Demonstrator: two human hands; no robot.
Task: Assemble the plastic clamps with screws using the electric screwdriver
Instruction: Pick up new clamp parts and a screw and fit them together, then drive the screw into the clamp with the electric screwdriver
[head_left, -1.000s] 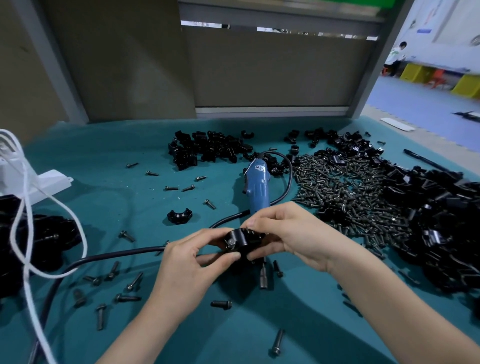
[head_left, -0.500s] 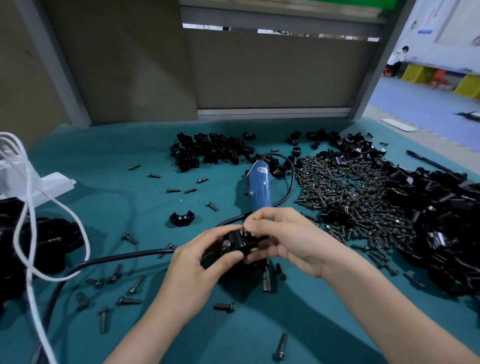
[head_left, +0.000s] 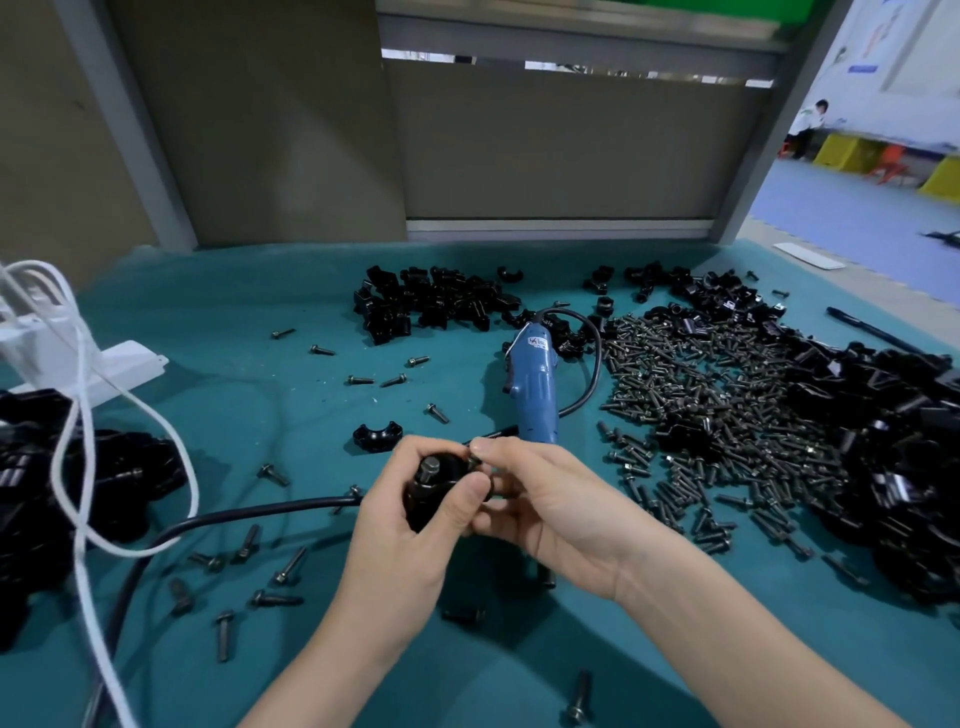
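Clamp held just above the table, screws being started by hand.
I see the left hand with its grip wrapped round the clamp, one screw standing loose in it. The right hand pinches what looks like a second screw at its edge. A tilt could spill the loose screw; the screwdriver lies untouched beyond.

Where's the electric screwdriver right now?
Head view: the blue electric screwdriver lies unheld on the teal mat, centre, just beyond the right hand, with the screw heap on its right.
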